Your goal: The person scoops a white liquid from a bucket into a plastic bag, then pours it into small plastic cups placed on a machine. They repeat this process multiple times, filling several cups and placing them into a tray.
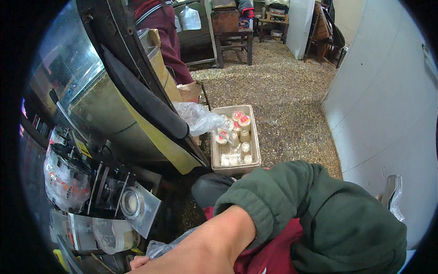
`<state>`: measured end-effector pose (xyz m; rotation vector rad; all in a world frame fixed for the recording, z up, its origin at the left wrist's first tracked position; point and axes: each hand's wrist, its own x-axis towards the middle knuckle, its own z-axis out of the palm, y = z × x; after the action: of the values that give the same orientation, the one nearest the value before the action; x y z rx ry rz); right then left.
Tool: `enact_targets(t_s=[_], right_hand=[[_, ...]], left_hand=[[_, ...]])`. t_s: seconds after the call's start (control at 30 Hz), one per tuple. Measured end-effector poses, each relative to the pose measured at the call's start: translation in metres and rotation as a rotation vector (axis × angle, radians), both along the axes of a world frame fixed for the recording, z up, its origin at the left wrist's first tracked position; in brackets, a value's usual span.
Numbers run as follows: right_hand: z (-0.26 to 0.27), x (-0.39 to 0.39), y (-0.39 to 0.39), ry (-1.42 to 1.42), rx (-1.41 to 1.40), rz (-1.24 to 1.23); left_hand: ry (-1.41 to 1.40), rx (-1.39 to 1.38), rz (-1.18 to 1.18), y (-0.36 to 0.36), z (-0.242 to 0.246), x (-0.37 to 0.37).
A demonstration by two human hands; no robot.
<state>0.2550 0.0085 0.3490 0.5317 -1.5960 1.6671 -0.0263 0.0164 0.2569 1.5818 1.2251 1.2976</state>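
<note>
My right arm in a dark green fleece sleeve (273,198), pushed up off the forearm, reaches across to the lower left. Its hand lies past the bottom edge, out of view. Beyond that forearm, a few curled fingers, apparently of my left hand (138,262), grip a thin translucent plastic bag (159,248); the forearm hides the rest of it. On the floor ahead stands a whitish foam box (256,150) with several small lidded tubs (244,120) and jars (245,147) in it. Another clear plastic bag (198,116) hangs over its left edge.
At left are a glass-sided case (85,78), a dark padded post (143,92) and a metal plate with a round fitting (131,202). A person in maroon trousers (167,51) stands behind. A white panel (376,96) borders the right; a wooden stool (234,37) stands far back.
</note>
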Motion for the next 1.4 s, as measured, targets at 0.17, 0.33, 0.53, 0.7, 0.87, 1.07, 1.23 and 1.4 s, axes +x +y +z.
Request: enact_targets(t_s=[0.17,0.33,0.53,0.7,0.87,1.07,1.23,1.4], right_hand=[[0.000,0.001,0.000,-0.017,-0.003,0.002],[-0.001,-0.006,0.000,-0.014,-0.001,0.036],[0.006,-0.006,0.002,0.006,-0.022,0.056],[0.011,-0.010,0.002,0.026,-0.045,0.038],[-0.045,0.029,0.025,0.036,-0.397,-0.185],[-0.250,0.219,0.007,-0.605,-0.634,-1.598],[-0.425,0.320,-0.117,-1.446,-0.603,-1.897],[-0.501,0.323,-0.151,-1.671,-0.266,-1.748]], left_hand=[[0.001,-0.035,-0.008,0.006,-0.008,0.006],[0.010,-0.063,-0.002,0.013,-0.018,0.006],[0.030,-0.102,0.012,0.021,-0.033,0.009],[0.103,-0.190,0.057,0.029,-0.061,0.008],[0.283,-0.428,0.118,0.025,-0.111,0.000],[-0.043,-0.433,0.064,0.023,-0.170,0.000],[-0.057,-0.540,0.047,0.022,-0.197,-0.005],[-0.129,-0.581,0.114,0.026,-0.190,-0.001]])
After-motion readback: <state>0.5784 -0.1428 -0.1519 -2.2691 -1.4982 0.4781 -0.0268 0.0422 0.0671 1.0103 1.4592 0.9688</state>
